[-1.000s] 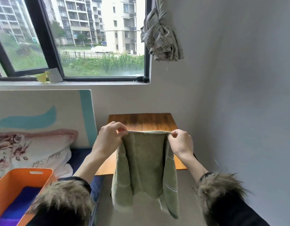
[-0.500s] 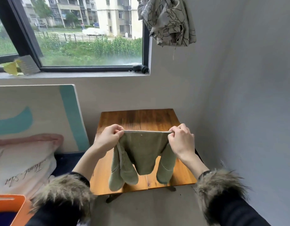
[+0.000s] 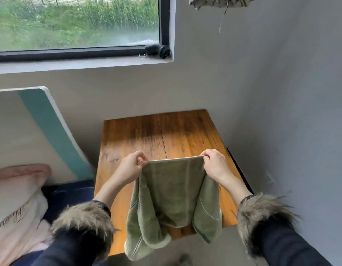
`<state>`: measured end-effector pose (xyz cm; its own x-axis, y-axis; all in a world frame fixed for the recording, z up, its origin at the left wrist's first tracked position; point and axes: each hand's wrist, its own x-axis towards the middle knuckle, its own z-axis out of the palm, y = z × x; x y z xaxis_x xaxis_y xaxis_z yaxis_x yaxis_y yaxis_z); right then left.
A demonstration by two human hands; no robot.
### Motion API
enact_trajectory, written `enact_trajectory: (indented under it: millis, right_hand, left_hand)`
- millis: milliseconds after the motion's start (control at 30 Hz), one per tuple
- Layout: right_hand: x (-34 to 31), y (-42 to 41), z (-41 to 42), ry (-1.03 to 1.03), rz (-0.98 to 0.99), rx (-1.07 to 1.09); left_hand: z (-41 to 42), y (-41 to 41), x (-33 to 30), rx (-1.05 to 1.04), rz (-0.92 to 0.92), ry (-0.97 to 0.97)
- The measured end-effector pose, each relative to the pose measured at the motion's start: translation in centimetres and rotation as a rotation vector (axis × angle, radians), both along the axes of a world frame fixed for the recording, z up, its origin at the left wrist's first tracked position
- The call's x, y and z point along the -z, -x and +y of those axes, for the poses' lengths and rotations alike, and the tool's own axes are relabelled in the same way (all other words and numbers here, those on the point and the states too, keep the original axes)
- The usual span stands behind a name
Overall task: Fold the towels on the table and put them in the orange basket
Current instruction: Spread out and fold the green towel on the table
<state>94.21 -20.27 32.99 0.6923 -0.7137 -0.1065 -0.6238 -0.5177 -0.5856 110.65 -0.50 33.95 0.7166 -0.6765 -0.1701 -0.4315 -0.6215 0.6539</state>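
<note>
Filling the upper left of the view, a window (image 3: 76, 25) looks onto blurred green growth, with a grey wall below it and to the right. Against that wall leans a white board with a teal stripe (image 3: 32, 131), and a pale pink pillow (image 3: 14, 198) lies in front of it at the left edge. A wooden table (image 3: 160, 135) stands in the corner, its top bare in the far half. Over its near half hangs a green towel (image 3: 172, 192), held up by its top edge, which is stretched straight between the two hands; the side parts droop lower than the middle and curl in, past the table's near edge. Whether any of it touches the wood I cannot tell. Dark sleeves with fur cuffs (image 3: 80, 217) frame the lower corners. The left hand (image 3: 130, 167) is closed, pinching the towel's left top corner between thumb and fingers. The right hand (image 3: 216, 166) is likewise closed, pinching the right top corner. A small dark object (image 3: 157, 51) sits on the sill at the window's right corner.
</note>
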Motion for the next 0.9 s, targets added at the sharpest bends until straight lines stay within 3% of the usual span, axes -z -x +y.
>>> enact_trajectory:
  millis: [533,733,900]
  right_hand:
    - [11.2,-18.6,-16.2,-0.107,-0.016,0.032]
    - [16.7,-18.1,-12.5,-0.166,0.129,-0.212]
    - [20.6,-17.4,-6.2,-0.224,0.262,-0.415]
  left_hand:
    - [-17.2,-16.3,11.2,-0.294,0.100,-0.077]
    - [-13.2,-14.9,17.0,-0.209,0.300,-0.269]
    - [-8.8,-12.6,21.2,-0.222,0.249,-0.380]
